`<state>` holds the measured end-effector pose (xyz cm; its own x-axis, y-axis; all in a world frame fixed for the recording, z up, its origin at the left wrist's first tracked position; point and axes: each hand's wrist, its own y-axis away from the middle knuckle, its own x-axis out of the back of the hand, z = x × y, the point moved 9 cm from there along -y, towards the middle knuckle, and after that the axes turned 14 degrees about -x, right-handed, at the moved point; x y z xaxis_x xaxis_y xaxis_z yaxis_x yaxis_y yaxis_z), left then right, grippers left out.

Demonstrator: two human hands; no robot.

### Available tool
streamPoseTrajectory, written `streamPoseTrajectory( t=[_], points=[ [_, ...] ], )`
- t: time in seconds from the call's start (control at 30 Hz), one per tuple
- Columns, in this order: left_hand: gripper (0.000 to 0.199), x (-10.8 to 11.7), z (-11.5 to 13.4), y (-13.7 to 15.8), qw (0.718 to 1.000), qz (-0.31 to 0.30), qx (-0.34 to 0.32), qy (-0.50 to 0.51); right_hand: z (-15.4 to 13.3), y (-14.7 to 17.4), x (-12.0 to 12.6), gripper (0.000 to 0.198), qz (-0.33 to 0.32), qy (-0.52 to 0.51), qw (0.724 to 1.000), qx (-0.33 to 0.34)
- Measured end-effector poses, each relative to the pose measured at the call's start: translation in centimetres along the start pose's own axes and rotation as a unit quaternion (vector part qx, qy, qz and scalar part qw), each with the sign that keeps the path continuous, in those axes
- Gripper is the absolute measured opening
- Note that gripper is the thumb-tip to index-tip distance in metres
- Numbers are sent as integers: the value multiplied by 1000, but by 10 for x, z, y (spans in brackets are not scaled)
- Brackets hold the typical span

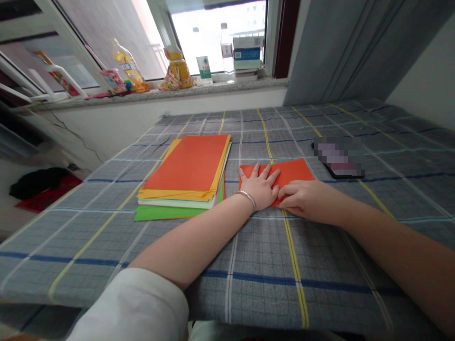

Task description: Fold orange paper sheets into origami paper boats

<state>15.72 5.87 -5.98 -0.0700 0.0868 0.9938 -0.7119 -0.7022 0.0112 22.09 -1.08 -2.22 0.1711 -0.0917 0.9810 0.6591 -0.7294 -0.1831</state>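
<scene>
A sheet of orange-red paper, apparently folded, lies on the checked cloth in front of me. My left hand rests flat on its left part, fingers spread, with a silver bangle at the wrist. Close beside it, my right hand has its fingers drawn together at the paper's near edge. The two hands almost meet there, and they hide much of that edge. To the left sits a stack of coloured paper, with orange-red on top and yellow, pale and green sheets showing below.
A phone, partly blurred out, lies right of the paper. The checked cloth covers the surface to its near edge. Bottles, including a yellow-labelled one, and stacked boxes stand on the windowsill. A grey curtain hangs at right.
</scene>
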Motion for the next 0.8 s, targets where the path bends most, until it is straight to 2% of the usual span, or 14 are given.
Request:
streamPoseTrajectory(
  t=[0.17, 0.3, 0.43, 0.63, 0.8],
  points=[
    [60, -2, -1, 0, 1000, 6, 1, -2, -2, 4, -5, 17, -40, 75, 996, -27],
    [64, 0, 0, 1, 1000, 7, -1, -7, 5, 8, -9, 19, -90, 82, 988, -94],
    [71, 1, 1, 2, 1000, 4, -3, -8, 9, 11, -12, 22, -126, 84, 981, -123],
    [78, 0, 0, 1, 1000, -3, -5, 4, 17, 13, -9, 27, -147, 101, 968, -174],
    [81, -1, -1, 1, 999, -10, -26, 16, 20, 14, -10, 26, -135, 94, 973, -161]
  ],
)
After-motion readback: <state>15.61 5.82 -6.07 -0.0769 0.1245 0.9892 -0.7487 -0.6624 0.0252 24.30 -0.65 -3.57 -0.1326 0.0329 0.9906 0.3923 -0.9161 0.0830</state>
